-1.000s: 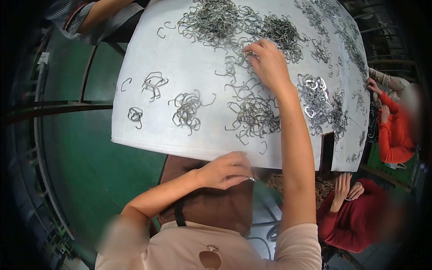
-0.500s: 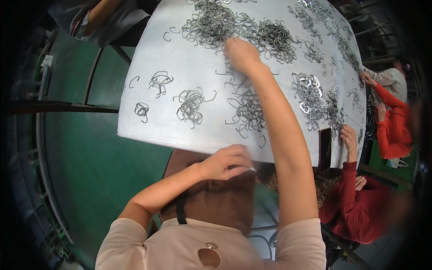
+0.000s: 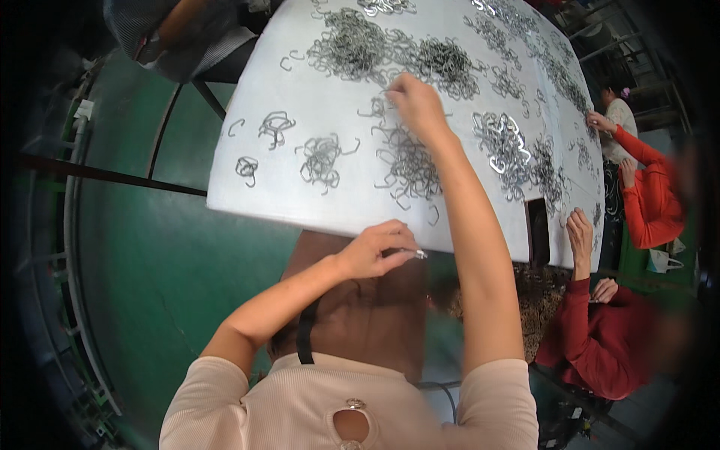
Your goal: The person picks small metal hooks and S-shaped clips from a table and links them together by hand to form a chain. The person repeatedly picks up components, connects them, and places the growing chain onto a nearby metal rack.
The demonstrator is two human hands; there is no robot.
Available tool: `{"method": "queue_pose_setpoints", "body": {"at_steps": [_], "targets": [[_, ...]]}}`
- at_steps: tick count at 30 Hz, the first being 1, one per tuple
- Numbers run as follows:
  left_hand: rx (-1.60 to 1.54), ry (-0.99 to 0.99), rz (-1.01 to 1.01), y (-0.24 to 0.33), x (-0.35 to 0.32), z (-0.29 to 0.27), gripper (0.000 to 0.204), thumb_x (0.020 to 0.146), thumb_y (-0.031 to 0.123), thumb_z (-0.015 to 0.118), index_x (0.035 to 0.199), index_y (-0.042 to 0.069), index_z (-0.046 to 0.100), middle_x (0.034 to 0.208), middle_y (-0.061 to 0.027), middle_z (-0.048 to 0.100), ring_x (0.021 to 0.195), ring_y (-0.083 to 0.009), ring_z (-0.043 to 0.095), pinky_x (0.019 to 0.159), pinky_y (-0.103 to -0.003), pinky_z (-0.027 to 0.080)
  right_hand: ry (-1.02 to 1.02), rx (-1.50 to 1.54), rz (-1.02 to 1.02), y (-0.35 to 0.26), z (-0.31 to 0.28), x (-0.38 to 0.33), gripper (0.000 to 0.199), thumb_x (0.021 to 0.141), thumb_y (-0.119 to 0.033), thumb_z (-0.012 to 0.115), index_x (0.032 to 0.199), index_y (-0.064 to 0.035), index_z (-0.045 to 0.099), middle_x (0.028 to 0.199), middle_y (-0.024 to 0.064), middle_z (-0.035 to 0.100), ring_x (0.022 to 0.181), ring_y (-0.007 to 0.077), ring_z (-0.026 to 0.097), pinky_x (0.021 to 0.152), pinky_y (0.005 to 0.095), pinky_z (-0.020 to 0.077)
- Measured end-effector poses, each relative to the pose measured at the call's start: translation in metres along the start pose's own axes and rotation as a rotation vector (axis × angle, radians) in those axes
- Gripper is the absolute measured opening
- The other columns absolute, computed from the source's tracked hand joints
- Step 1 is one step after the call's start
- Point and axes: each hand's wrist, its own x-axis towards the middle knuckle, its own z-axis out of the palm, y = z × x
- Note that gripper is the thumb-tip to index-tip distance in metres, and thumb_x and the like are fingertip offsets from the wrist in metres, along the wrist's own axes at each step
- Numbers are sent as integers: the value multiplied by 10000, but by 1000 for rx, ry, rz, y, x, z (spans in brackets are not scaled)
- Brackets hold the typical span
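Observation:
My left hand (image 3: 377, 250) is closed at the table's near edge, above my brown-clad lap. From its fingertips pokes the end of a small shiny metal piece (image 3: 421, 255), the rest of which is hidden. Farther out over the white table (image 3: 300, 202), my right hand (image 3: 420, 111) is pinched at the near side of the large pile of bent wire hooks (image 3: 346, 46). A thin grey wire hook (image 3: 388, 96) appears to be between its thumb and forefinger, blurred. Below that hand lies another heap of wire hooks (image 3: 411, 166).
Smaller clusters of hooks (image 3: 321, 161) lie left. A shinier metal heap (image 3: 501, 142) sits right of my forearm, near a dark upright block (image 3: 537, 232) at the edge. Co-workers in dark red (image 3: 592, 330) and orange (image 3: 646, 191) sit along the right; another person (image 3: 187, 37) is far left.
My right hand has drawn back a little from the large pile, its fingers now pinched. My left hand stays near the table edge, and the whole view has shifted slightly.

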Motion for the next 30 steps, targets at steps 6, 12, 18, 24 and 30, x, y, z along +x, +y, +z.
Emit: {"method": "queue_pose_setpoints", "body": {"at_steps": [6,12,18,24,30], "targets": [[107,45,60,5,5,6,161,789,-40,655,940,10,684,890,-89,648,828,-212,606,754,-312,488,232,378,276,29,-34,-120,120,785,-50,701,871,11,642,780,130,695,738,198,678,674,292,521],[188,132,53,6,2,16,138,796,-4,663,931,21,682,846,-77,635,789,-196,610,693,-286,482,383,898,443,-3,-43,-218,214,829,20,666,1003,65,551,875,131,659,797,183,668,700,265,542],[215,189,38,11,-5,28,159,788,0,669,942,34,687,856,-84,635,770,-209,611,682,-298,489,580,982,463,-41,-19,-288,173,835,77,661,942,31,533,900,113,658,813,133,656,728,234,538],[279,185,58,17,-4,40,165,770,-3,681,931,32,680,863,-93,635,790,-231,618,705,-312,501,722,966,395,-38,-1,-292,153,842,58,670,905,22,536,927,117,666,831,104,646,724,224,542],[339,28,148,18,20,20,226,803,-12,617,1025,0,658,986,-144,643,897,-297,613,797,-356,496,798,834,325,-34,1,-301,167,815,62,696,881,13,550,935,128,674,829,136,655,716,257,555]]}}
